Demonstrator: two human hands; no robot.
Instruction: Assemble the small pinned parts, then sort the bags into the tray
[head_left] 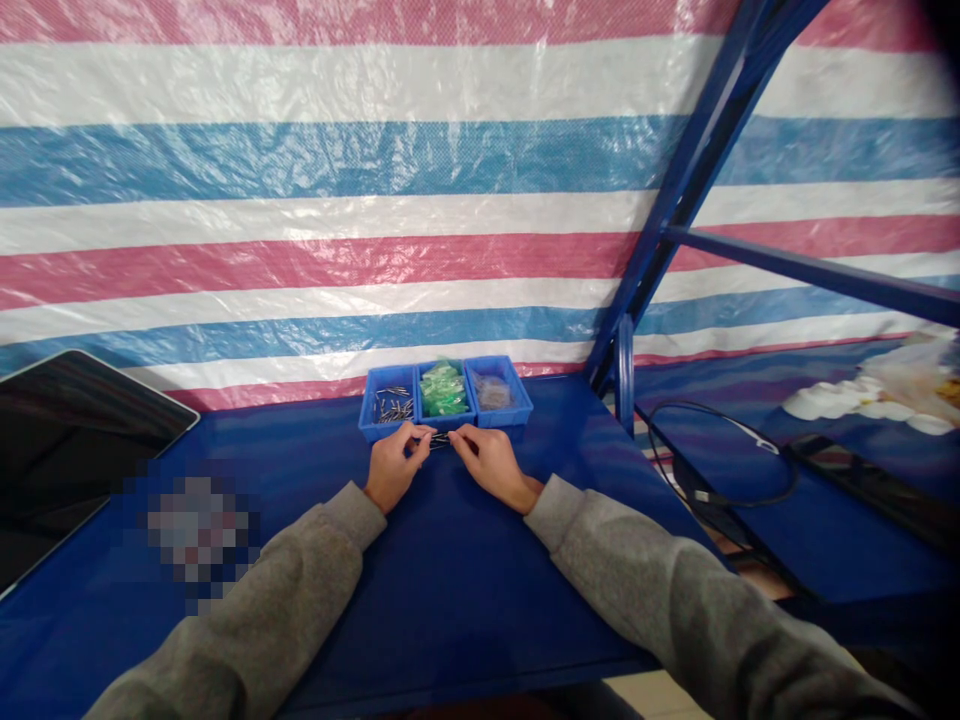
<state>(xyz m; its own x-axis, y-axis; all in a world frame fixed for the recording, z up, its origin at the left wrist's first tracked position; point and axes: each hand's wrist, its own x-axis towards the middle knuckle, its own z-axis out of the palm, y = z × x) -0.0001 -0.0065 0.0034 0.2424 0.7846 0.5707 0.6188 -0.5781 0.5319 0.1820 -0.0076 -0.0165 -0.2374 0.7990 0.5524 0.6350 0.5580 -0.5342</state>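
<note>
My left hand is closed in a pinch, thumb against fingers, in front of the left bin. Facing it, my right hand also pinches, its fingertips close to those of the left. Between the fingertips are slim dark pieces with a light glint; their exact kind is too small to make out. Just behind my hands stand three joined blue bins. Loose slim metal pieces lie in the left bin, green plastic packets fill the middle one, and clear small pieces are in the right one.
A dark-screened device lies at the left, near a blurred-out patch. A blue metal frame rises at the right. Beyond it, a black cable and white items rest on another blue surface. Striped sheeting hangs behind.
</note>
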